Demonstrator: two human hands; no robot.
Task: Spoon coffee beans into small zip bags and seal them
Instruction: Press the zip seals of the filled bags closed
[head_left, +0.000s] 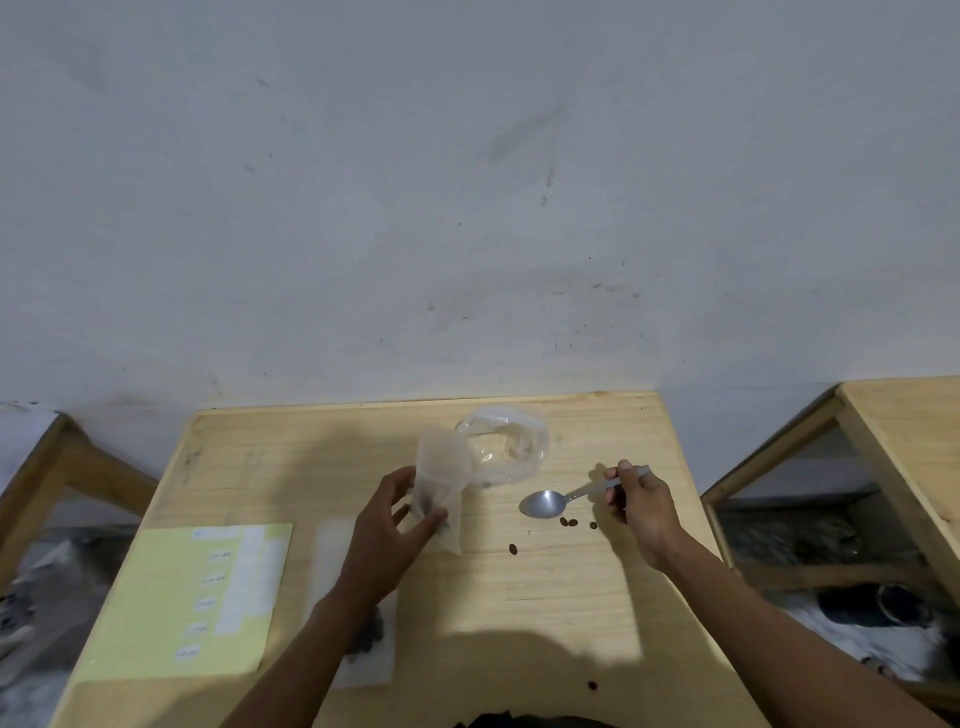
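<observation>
My left hand (387, 525) grips a small clear zip bag (441, 483) held upright above the table, with a few dark beans low inside it. My right hand (636, 501) pinches the handle of a metal spoon (545, 503), whose empty bowl rests on the wood. Several loose coffee beans (569, 521) lie scattered just in front of the spoon. A larger crumpled clear plastic bag (511, 441) sits behind the zip bag, near the table's far edge. Another flat zip bag with beans (371, 631) lies under my left forearm.
A yellow label sheet (182, 603) lies at the table's left front. The wooden table (571, 597) stands against a white wall. A second wooden table (904, 426) is at the right, a wooden frame (67, 467) at the left. One stray bean (592, 685) lies near the front edge.
</observation>
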